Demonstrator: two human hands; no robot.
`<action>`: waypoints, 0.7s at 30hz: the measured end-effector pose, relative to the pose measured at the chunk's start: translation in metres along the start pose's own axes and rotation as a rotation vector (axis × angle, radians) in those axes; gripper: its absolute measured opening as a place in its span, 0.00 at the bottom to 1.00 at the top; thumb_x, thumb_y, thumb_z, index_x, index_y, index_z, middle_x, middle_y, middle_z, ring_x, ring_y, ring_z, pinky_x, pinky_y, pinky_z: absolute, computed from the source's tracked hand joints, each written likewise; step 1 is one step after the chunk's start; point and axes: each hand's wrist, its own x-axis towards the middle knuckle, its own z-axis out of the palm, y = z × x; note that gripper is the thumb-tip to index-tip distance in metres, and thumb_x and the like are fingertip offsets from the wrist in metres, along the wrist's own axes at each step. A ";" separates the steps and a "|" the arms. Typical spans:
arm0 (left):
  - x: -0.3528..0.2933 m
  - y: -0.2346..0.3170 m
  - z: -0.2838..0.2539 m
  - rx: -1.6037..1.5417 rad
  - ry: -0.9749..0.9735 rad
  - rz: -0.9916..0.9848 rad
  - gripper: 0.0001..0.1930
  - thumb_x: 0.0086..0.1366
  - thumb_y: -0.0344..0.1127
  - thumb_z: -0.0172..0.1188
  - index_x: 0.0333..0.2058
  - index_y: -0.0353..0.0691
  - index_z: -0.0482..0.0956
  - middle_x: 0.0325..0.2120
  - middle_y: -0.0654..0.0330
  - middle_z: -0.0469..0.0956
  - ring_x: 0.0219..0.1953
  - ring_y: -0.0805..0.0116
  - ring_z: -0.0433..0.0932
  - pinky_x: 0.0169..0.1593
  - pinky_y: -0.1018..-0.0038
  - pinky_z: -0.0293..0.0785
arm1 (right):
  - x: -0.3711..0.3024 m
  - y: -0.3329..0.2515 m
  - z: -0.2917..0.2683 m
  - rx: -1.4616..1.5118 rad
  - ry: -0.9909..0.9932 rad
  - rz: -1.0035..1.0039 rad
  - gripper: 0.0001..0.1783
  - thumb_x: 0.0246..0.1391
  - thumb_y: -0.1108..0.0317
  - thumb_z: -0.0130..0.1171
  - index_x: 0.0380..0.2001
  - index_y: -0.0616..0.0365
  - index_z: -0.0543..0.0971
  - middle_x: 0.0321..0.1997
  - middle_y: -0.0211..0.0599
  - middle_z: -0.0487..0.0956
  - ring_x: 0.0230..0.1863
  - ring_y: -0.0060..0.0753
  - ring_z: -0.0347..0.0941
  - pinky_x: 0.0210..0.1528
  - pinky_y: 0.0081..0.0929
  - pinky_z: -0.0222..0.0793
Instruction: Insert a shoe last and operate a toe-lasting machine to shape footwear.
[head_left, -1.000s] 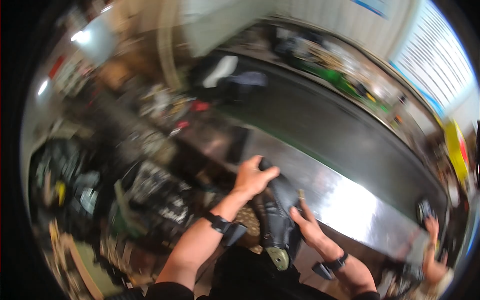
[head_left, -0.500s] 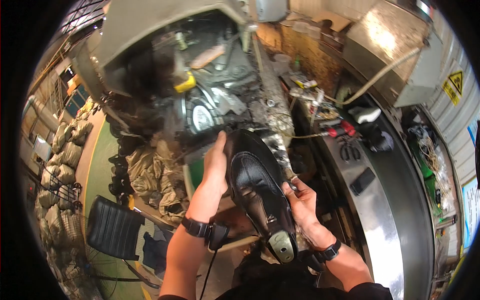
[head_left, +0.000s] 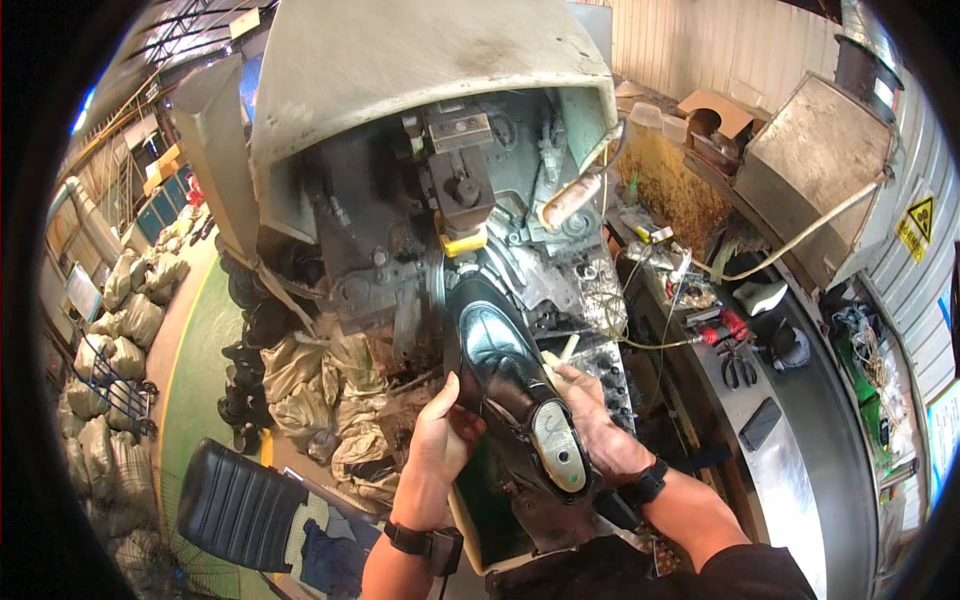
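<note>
A black leather shoe (head_left: 492,345), stretched over a last, is between my two hands with its toe pointing away from me. The last's pale heel end (head_left: 558,455) faces me. My left hand (head_left: 440,435) grips the shoe's left side, thumb up and fingers curled beneath. My right hand (head_left: 598,425) is closed against its right side near the heel. A short cream-coloured stick (head_left: 569,347) shows by my right fingertips; whether I hold it is unclear. The toe lies inside a grey machine's opening, just below a yellow-tipped block (head_left: 463,240).
The machine's hood (head_left: 430,60) arches over the work. On the right, a metal-edged bench carries black-handled pliers (head_left: 740,372), a phone (head_left: 760,424) and a red tool (head_left: 722,327). A black chair (head_left: 240,505) and cloth-like sacks (head_left: 325,385) are at the left.
The shoe has moved forward, its toe now within the machine's opening. My left hand has slid from beside the toe back toward the shoe's middle. The view takes in more of the machine.
</note>
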 end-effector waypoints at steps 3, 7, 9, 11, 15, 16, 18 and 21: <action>0.025 0.000 0.005 -0.018 -0.031 0.098 0.14 0.69 0.50 0.63 0.39 0.46 0.81 0.34 0.64 0.82 0.34 0.69 0.79 0.36 0.71 0.75 | 0.025 0.000 0.002 -0.026 0.060 0.019 0.19 0.65 0.74 0.61 0.58 0.60 0.77 0.44 0.37 0.84 0.38 0.26 0.81 0.38 0.26 0.81; 0.050 -0.008 0.005 -0.107 0.091 0.118 0.13 0.70 0.47 0.63 0.41 0.43 0.82 0.37 0.64 0.83 0.38 0.69 0.81 0.43 0.71 0.77 | 0.054 0.004 0.003 -0.073 0.096 -0.002 0.20 0.67 0.73 0.59 0.61 0.61 0.74 0.46 0.37 0.83 0.41 0.27 0.81 0.42 0.28 0.81; 0.059 -0.013 0.003 -0.164 0.124 0.130 0.16 0.71 0.46 0.63 0.44 0.38 0.82 0.40 0.59 0.84 0.40 0.67 0.82 0.45 0.70 0.79 | 0.063 0.009 0.003 -0.044 0.142 -0.010 0.20 0.66 0.74 0.59 0.61 0.61 0.74 0.45 0.38 0.84 0.38 0.28 0.81 0.39 0.28 0.82; 0.065 -0.019 -0.001 -0.130 0.198 0.121 0.17 0.71 0.46 0.63 0.45 0.36 0.81 0.40 0.58 0.84 0.40 0.67 0.82 0.44 0.71 0.79 | 0.069 0.014 0.002 -0.023 0.158 -0.003 0.21 0.66 0.74 0.59 0.61 0.61 0.74 0.44 0.39 0.84 0.37 0.28 0.81 0.39 0.28 0.82; 0.074 -0.029 -0.008 -0.110 0.265 0.095 0.18 0.71 0.44 0.62 0.48 0.33 0.80 0.42 0.56 0.84 0.40 0.65 0.83 0.45 0.70 0.79 | 0.075 0.022 0.001 0.010 0.175 0.034 0.20 0.65 0.75 0.59 0.60 0.62 0.74 0.44 0.39 0.84 0.37 0.29 0.82 0.39 0.28 0.82; 0.076 -0.029 -0.010 -0.107 0.274 0.081 0.18 0.71 0.43 0.62 0.49 0.32 0.80 0.42 0.56 0.84 0.41 0.64 0.83 0.46 0.69 0.79 | 0.076 0.022 0.001 0.029 0.171 0.044 0.20 0.65 0.75 0.59 0.60 0.62 0.74 0.44 0.39 0.84 0.37 0.29 0.82 0.39 0.29 0.82; 0.078 -0.031 -0.009 -0.149 0.261 0.078 0.18 0.71 0.43 0.61 0.49 0.32 0.80 0.43 0.55 0.84 0.42 0.62 0.83 0.47 0.68 0.79 | 0.078 0.023 0.001 0.024 0.178 0.032 0.21 0.65 0.75 0.59 0.61 0.62 0.73 0.44 0.39 0.84 0.38 0.29 0.82 0.39 0.29 0.82; 0.080 -0.030 -0.006 -0.199 0.247 0.076 0.18 0.71 0.43 0.60 0.49 0.32 0.80 0.44 0.55 0.84 0.43 0.60 0.83 0.49 0.66 0.79 | 0.081 0.024 0.000 0.011 0.166 0.046 0.22 0.66 0.75 0.58 0.62 0.62 0.72 0.45 0.40 0.83 0.38 0.30 0.82 0.40 0.29 0.82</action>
